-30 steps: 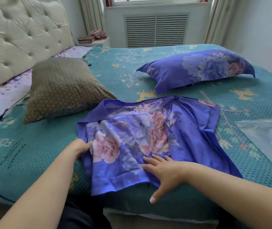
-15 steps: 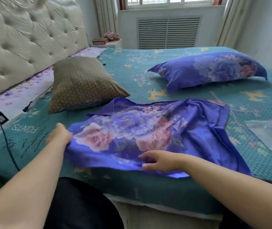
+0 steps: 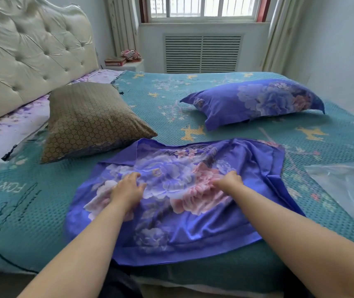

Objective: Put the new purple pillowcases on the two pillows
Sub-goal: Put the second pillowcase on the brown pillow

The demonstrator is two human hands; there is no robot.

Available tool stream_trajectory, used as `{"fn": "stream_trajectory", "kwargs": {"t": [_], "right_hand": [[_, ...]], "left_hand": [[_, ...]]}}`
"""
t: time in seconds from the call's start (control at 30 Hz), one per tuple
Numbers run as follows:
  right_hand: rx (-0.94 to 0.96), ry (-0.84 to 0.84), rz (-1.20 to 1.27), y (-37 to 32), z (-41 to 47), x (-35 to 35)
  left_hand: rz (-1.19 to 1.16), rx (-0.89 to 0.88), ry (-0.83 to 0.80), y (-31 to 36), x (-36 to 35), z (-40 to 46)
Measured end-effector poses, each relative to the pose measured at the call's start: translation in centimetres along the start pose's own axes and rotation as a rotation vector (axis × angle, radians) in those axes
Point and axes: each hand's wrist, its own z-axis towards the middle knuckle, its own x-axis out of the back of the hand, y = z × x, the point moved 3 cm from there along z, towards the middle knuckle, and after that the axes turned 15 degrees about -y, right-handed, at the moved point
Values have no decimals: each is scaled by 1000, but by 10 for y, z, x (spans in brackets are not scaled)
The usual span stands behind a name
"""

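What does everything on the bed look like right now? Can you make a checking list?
Surface: bed under a teal patterned cover.
Job's things: empty purple pillowcase spread flat near the edge; brown pillow uncovered by the headboard; purple-cased pillow farther back.
Clutter: clear plastic bag at the right.
Hands: left hand and right hand rest on the pillowcase, fingers bent; grip unclear.
Cables: nothing seen.
Surroundings: window, vent grille, curtains.

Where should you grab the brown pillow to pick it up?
Probably the brown pillow is best gripped at its near right corner, coming from the pillowcase side. That corner points toward the person and lies free on the bed cover.
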Motion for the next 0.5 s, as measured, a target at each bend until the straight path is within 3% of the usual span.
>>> {"fn": "stream_trajectory", "kwargs": {"t": [0.07, 0.1, 0.2, 0.3, 0.33, 0.4, 0.5], "right_hand": [[11, -115, 317, 0, 7, 4], [-8, -182, 365, 1, 8, 7], [-57, -267, 94, 1, -4, 23], [122, -235, -37, -14, -9, 29], [233, -274, 98, -22, -8, 24], [386, -502, 632, -40, -12, 12], [449, -802, 1145, -61, -32, 7]], "left_hand": [[12, -26, -65, 6, -5, 5], [26, -35, -71, 8, -5, 7], [2, -46, -63, 15, -6, 14], [-63, -66, -65, 20, -8, 21], [-91, -68, -66, 21, -8, 22], [-149, -75, -68, 21, -9, 27], [-220, -72, -63, 22, -9, 31]]}}
